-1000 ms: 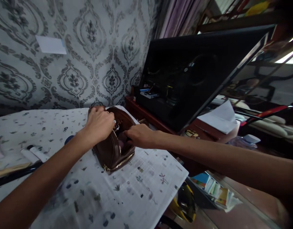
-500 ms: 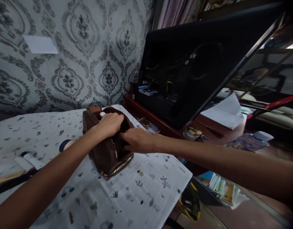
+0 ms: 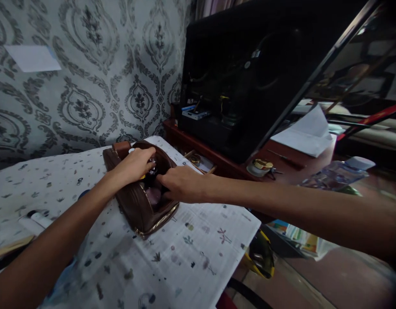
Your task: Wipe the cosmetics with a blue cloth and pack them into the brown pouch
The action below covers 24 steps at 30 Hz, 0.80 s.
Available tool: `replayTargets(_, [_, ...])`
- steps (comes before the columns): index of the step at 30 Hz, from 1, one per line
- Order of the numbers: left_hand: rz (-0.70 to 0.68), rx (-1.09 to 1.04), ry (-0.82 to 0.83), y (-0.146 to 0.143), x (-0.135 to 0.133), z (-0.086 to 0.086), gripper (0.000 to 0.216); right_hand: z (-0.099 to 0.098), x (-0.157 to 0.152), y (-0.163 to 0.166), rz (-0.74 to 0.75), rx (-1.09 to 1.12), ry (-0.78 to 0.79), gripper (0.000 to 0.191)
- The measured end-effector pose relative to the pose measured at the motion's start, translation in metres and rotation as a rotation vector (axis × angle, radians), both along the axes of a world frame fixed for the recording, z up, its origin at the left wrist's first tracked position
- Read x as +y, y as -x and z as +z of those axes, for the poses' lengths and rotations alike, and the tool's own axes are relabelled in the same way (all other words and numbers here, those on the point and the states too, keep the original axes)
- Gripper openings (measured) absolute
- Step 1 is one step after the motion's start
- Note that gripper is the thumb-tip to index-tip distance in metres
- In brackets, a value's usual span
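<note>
A brown zip-up bag (image 3: 133, 206) with a gold zipper lies unzipped on the patterned white cloth (image 3: 172, 270). Over its mouth is my left hand (image 3: 136, 165), fingers bent around a small shiny thing (image 3: 153, 166) whose kind I cannot make out. A bit of yellow shows under that palm, and a white cap (image 3: 131, 150) peeks out behind the hand. From the other side, my right hand (image 3: 181, 183) reaches into the opening, its fingertips lost in the dark interior. Between the hands, a dull pinkish item (image 3: 153, 195) lies inside the bag.
A large black screen (image 3: 243, 86) stands on a reddish-brown cabinet (image 3: 214, 156) behind the bag. White tubes (image 3: 40, 219) lie at the left, partly behind my forearm. Right of the screen are folded paper (image 3: 304, 133) and a clear plastic bottle (image 3: 336, 174).
My left hand has lifted and turned slightly, and a shiny thing now shows at its fingers. The pinkish item in the bag has come into sight. My right hand stays in the opening.
</note>
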<state>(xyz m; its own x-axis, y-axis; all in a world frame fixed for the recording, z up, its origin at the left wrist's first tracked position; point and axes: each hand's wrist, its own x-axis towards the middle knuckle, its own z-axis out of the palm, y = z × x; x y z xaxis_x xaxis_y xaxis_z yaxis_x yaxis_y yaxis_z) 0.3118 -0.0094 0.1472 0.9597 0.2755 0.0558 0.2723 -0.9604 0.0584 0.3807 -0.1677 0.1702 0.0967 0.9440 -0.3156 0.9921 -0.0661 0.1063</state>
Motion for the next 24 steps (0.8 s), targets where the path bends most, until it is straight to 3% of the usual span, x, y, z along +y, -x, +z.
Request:
replayTargets(4, [0.046,0.095,-0.048,0.001,0.004,0.005,0.027,0.003,-0.002,0.001,0.001,0.013,-0.008,0.035])
replayTargets(11, [0.066,0.601,-0.177,0.004,-0.005,0.015,0.026,-0.005,-0.004,-0.008,0.019,0.066,-0.072,0.031])
replayTargets(16, [0.077,0.671,-0.178,0.002,-0.003,-0.001,0.025,-0.009,-0.005,-0.012,0.034,0.082,-0.094,0.03])
replayTargets(24, [0.116,0.692,-0.107,-0.003,0.023,-0.036,0.016,-0.008,-0.009,-0.012,0.047,0.094,-0.114,0.03])
